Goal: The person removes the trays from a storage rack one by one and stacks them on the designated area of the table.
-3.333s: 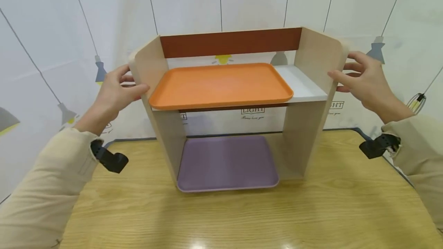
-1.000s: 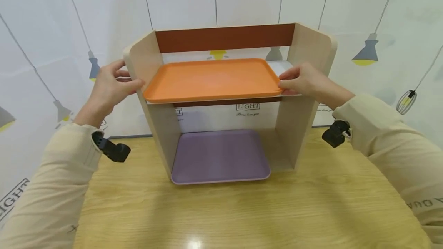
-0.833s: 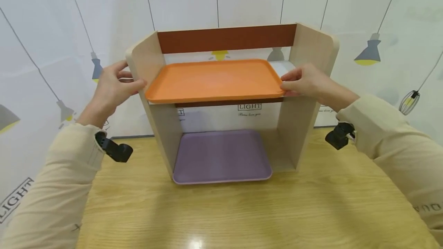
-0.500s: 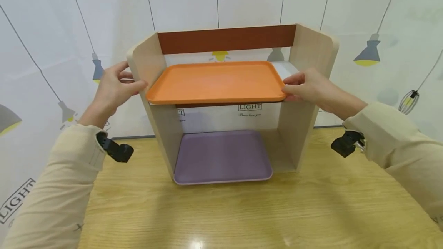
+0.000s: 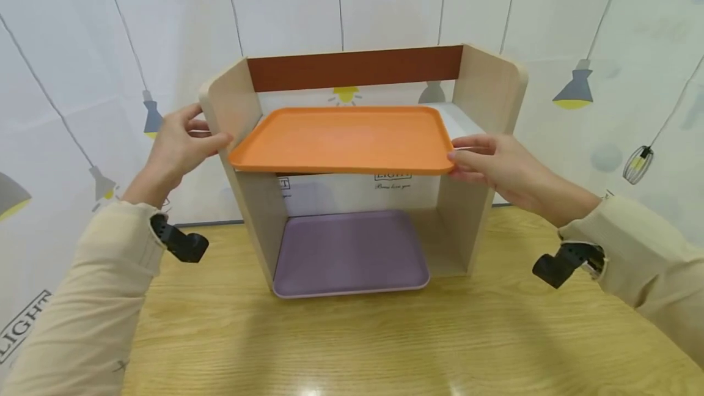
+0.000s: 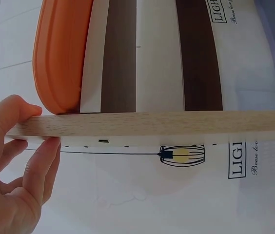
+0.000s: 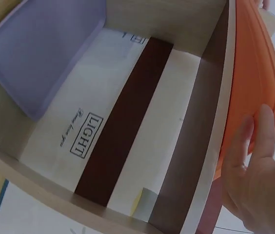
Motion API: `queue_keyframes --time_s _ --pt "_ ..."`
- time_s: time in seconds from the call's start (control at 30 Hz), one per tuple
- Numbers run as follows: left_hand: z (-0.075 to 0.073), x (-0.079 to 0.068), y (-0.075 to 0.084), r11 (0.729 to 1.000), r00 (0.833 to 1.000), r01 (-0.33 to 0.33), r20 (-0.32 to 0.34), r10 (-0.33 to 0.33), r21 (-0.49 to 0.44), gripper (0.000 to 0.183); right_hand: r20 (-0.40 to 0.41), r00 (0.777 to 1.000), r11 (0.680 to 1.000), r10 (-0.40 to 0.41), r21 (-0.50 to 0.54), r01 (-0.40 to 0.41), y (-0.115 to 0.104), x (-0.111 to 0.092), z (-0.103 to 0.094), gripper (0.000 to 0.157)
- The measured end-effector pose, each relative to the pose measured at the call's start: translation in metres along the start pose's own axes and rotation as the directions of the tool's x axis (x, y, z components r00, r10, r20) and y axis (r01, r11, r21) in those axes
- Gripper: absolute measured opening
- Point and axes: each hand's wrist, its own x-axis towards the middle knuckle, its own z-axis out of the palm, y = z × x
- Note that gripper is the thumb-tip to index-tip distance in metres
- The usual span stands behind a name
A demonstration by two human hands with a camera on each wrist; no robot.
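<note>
A small two-level wooden shelf [image 5: 489, 93] stands on the table. On its upper white board lies an orange tray [image 5: 352, 139], its right front corner jutting out past the board's front edge. My left hand [image 5: 178, 151] pinches the shelf's left side panel [image 6: 152, 124] between thumb and fingers, beside the tray's left end. At the tray's right front corner, my right hand [image 5: 506, 170] grips the rim, thumb on top and fingers beneath, as the right wrist view [image 7: 262, 170] also shows. A purple tray [image 5: 352, 255] rests on the lower level, its front rim slightly beyond the shelf base.
The wood-grain table [image 5: 352, 341] stretches in front of the shelf. Behind rises a white wall [image 5: 297, 5] printed with hanging lamps. A reddish-brown board [image 5: 357, 69] spans the shelf's back top. Each wrist wears a black camera [image 5: 187, 246].
My right hand has left the right side panel and taken hold of the orange tray's right front corner. That corner has come forward, toward me. The left hand stays on the left panel.
</note>
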Motion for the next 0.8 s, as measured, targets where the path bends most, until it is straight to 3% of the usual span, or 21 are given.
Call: queue_keyframes --time_s 0.23,0.57,0.8 --pt "0.0 -0.001 0.001 1.0 1.0 0.003 0.002 -0.003 0.015 0.06 0.036 0.998 0.978 0.052 0.2 -0.058 0.003 -0.015 0.0 0.07" --pt "0.002 -0.002 0.003 1.0 1.0 0.001 -0.008 -0.001 0.023 0.06 0.033 0.999 0.971 0.023 0.239 -0.03 0.008 -0.03 0.004 0.068" --pt "0.004 -0.003 0.005 0.999 1.0 0.006 -0.02 -0.005 0.031 0.06 0.042 0.999 0.964 -0.01 0.267 -0.002 0.01 -0.038 0.004 0.055"
